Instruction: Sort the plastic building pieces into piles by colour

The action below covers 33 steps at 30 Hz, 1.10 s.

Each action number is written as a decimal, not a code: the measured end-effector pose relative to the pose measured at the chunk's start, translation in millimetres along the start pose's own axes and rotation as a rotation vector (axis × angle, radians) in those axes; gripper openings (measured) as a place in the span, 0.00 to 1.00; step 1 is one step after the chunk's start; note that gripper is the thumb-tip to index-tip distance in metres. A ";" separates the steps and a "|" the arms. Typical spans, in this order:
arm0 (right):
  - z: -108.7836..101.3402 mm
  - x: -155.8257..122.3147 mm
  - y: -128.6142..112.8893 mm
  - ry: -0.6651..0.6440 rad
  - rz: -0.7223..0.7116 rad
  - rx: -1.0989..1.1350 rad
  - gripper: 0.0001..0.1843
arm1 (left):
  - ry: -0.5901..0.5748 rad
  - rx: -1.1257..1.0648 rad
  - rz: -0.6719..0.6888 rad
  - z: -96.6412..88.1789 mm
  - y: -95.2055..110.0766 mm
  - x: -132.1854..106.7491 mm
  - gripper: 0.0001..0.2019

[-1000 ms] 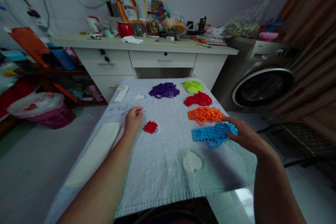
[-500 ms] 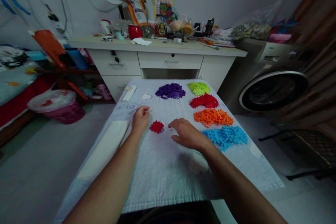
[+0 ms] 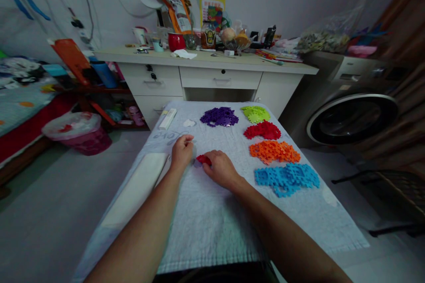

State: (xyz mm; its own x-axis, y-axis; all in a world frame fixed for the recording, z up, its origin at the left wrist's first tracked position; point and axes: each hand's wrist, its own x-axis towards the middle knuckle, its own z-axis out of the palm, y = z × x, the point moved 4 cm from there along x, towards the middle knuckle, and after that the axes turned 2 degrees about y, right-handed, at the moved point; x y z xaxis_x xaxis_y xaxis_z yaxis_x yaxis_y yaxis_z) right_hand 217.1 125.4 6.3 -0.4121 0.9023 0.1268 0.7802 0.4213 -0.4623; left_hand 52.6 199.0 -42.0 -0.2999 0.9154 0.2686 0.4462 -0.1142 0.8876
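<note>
My right hand (image 3: 222, 169) has its thumb and fingers closed on a red interlocking plastic piece (image 3: 201, 159) at the middle of the cloth-covered table. The hand covers much of this piece. Just left of it, my left hand (image 3: 182, 152) rests with curled fingers, thumb tip against the index finger. Whether anything is pinched there is hidden. To the right lie heaps of similar pieces: a red heap (image 3: 262, 130), an orange heap (image 3: 275, 151) and a blue heap (image 3: 287, 179). Farther back are a purple heap (image 3: 219, 116) and a lime-green heap (image 3: 255, 114).
A white oblong object (image 3: 168, 119) lies at the table's back left, and a long pale strip (image 3: 136, 190) runs along the left side. Behind the table stands a white desk (image 3: 219, 64) with cluttered items. A washing machine (image 3: 352, 97) is at the right, a pink bin (image 3: 79, 135) at the left.
My right hand has moved left and closed over the red piece, which earlier lay fully visible between the hands. My left hand keeps nearly the same place and pose. The view has shifted slightly.
</note>
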 end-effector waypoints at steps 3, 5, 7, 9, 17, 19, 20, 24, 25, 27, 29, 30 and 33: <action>-8.2 2.0 12.8 0.087 0.115 0.103 0.16 | -0.003 0.001 -0.006 0.3 0.0 0.2 0.13; -9.7 3.5 23.1 0.121 0.191 0.143 0.19 | -0.008 0.001 -0.015 0.5 -0.3 0.5 0.14; -8.7 4.7 31.4 0.133 0.227 0.122 0.19 | -0.010 0.001 -0.017 0.7 -0.8 0.9 0.14; -7.6 5.1 36.6 0.143 0.229 0.045 0.17 | -0.011 0.000 -0.012 0.8 -1.4 1.3 0.14; -5.0 3.3 31.2 0.084 0.154 -0.156 0.27 | -0.002 -0.006 0.001 2.1 -4.8 2.3 0.14; -8.8 5.1 28.1 0.062 0.119 -0.189 0.24 | 0.000 -0.006 0.006 2.8 -6.4 2.7 0.14; -12.6 6.8 27.9 0.052 0.103 -0.202 0.24 | 0.000 -0.007 0.010 3.1 -7.3 2.9 0.14; -44.2 18.7 44.1 0.008 0.083 -0.260 0.27 | -0.004 -0.010 0.022 3.9 -10.4 3.7 0.14; -56.0 22.5 52.6 0.003 0.087 -0.286 0.27 | -0.005 -0.010 0.021 3.9 -11.0 3.8 0.14; -82.4 29.9 74.3 0.011 0.107 -0.364 0.28 | -0.004 -0.007 0.018 3.7 -11.5 3.8 0.14; -108.8 36.3 99.6 0.034 0.146 -0.435 0.29 | -0.004 -0.004 0.016 3.5 -10.9 3.7 0.14; -121.1 38.7 112.7 0.052 0.180 -0.461 0.28 | -0.006 -0.003 0.015 3.4 -10.1 3.6 0.14; -147.1 42.8 148.5 0.062 0.281 -0.538 0.29 | -0.010 0.001 0.010 2.9 -6.8 3.2 0.14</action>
State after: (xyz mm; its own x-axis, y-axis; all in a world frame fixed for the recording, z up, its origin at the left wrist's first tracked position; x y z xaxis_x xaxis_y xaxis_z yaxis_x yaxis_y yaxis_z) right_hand 384.5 240.1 72.2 -0.1401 0.9825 0.1226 0.9901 0.1386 0.0206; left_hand 51.1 203.9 -48.3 -0.2871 0.9180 0.2736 0.4503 -0.1228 0.8844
